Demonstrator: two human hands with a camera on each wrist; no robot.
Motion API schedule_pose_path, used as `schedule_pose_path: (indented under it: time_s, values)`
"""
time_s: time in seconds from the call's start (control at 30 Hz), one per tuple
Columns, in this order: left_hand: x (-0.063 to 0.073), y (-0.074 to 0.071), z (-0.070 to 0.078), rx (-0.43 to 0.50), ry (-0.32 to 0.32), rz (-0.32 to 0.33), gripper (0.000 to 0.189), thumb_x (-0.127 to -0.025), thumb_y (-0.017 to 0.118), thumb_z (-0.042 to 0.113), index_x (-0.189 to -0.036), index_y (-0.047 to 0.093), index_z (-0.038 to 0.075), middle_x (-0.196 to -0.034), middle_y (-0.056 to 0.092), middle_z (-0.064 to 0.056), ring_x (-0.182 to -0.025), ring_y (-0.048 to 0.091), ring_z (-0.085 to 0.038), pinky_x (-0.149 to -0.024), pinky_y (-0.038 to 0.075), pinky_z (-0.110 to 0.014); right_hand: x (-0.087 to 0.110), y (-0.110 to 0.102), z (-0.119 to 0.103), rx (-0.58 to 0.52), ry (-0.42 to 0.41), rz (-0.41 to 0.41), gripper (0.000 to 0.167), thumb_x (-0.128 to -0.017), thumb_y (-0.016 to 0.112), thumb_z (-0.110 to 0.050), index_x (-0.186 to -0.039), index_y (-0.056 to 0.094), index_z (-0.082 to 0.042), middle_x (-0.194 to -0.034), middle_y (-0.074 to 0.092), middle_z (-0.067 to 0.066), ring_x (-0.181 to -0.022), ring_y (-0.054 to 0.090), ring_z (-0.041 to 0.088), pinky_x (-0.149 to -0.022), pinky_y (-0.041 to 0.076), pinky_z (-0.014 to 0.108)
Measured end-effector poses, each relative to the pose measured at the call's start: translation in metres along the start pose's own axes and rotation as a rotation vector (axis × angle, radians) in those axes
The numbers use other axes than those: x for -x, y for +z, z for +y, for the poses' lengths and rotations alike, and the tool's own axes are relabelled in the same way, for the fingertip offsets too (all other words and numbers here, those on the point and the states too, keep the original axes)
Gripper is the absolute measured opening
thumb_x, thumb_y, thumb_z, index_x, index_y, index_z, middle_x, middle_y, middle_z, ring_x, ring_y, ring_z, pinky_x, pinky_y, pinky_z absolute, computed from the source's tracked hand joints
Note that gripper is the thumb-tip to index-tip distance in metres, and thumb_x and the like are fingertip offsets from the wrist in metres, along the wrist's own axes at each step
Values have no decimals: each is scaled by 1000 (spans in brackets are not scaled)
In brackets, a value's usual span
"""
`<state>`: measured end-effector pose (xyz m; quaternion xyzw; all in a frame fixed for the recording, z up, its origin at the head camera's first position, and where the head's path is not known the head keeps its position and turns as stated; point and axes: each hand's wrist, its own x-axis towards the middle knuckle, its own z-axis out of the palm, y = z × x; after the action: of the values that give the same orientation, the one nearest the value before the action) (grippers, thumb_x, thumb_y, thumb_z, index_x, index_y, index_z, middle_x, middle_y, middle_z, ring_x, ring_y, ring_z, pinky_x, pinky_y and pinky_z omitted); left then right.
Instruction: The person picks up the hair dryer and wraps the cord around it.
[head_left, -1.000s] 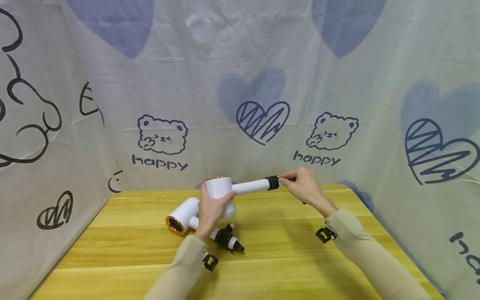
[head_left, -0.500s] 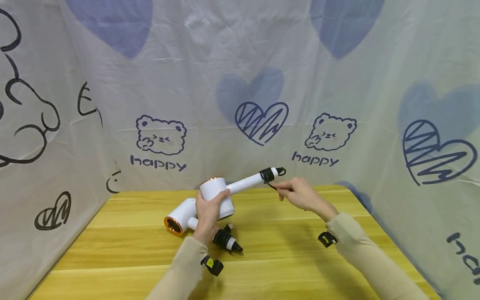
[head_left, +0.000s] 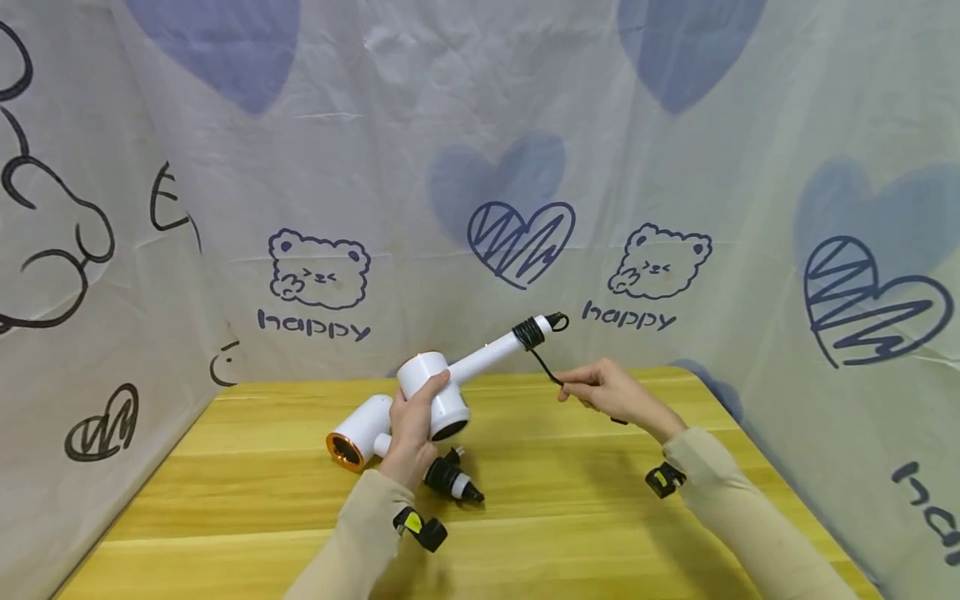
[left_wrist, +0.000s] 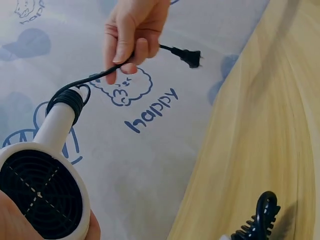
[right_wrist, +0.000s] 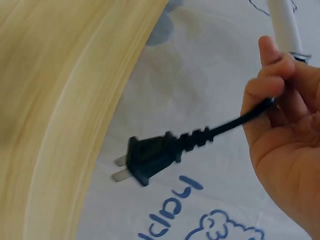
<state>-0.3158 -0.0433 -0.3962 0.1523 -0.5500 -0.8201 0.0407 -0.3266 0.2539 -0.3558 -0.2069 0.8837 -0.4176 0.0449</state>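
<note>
My left hand (head_left: pixel 411 429) grips the barrel of a white hair dryer (head_left: pixel 422 373) above the table. Its handle slants up to the right, black cord (head_left: pixel 528 333) coiled round the end. Between thumb and fingers, my right hand (head_left: pixel 613 392) pinches the loose length of cord, pulled away from the coil. A two-pin plug (right_wrist: pixel 152 157) hangs free past the right hand in the right wrist view. The dryer's round dark grille (left_wrist: pixel 42 192) shows in the left wrist view, partly covered by the left hand.
A second white hair dryer (head_left: pixel 369 423) with a copper-coloured rim lies on the wooden table (head_left: pixel 570 533), partly behind the left hand. Its own cord (head_left: pixel 447 477) is wound round its handle. Printed cloth (head_left: pixel 420 292) hangs behind and along both sides.
The held dryer's handle has tilted upward, and its end has moved left. My right hand has shifted from the handle's end to slightly lower, drawing a stretch of cord off the coil.
</note>
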Motion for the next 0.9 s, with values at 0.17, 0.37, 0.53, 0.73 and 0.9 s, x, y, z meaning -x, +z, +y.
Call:
schedule_pose_path:
  time_s: [0.17,0.37,0.53,0.73,0.9]
  values:
    - [-2,-2,0,86,-55,11,82,-77,81,40,-143,38,16,-127,54,-9,-103,56,-21,-86,51,-33,0,-7,13,-45,-5,-2,28,-99,58,-15,-121,68,0,-82,72,3,-60,52,14,-50,46,21]
    - [-5,-3,2,151,-64,28,82,-78,81,39,-142,37,13,-125,55,-8,-98,59,-18,-83,53,-29,2,-11,25,-34,20,-8,21,-98,59,-15,-108,74,-4,-78,70,2,-59,52,10,-45,38,19]
    - [-7,-5,4,173,-68,40,80,-78,80,36,-140,37,11,-124,55,-8,-94,61,-15,-81,54,-27,7,-10,35,-70,52,-81,23,-99,57,-17,-107,74,-3,-78,68,4,-59,54,12,-48,45,21]
    - [-7,-7,5,191,-96,-32,77,-80,79,36,-138,38,7,-115,59,-5,-87,63,-14,-78,55,-26,5,-16,45,-190,203,-136,26,-99,57,-24,-104,71,-1,-77,62,3,-62,50,13,-54,47,24]
    - [-4,-4,6,225,-158,-193,65,-86,72,34,-135,39,7,-100,63,-1,-78,63,-13,-71,55,-25,-5,-23,44,-215,370,-142,25,-97,61,-25,-96,71,-3,-70,56,-2,-56,39,9,-48,36,19]
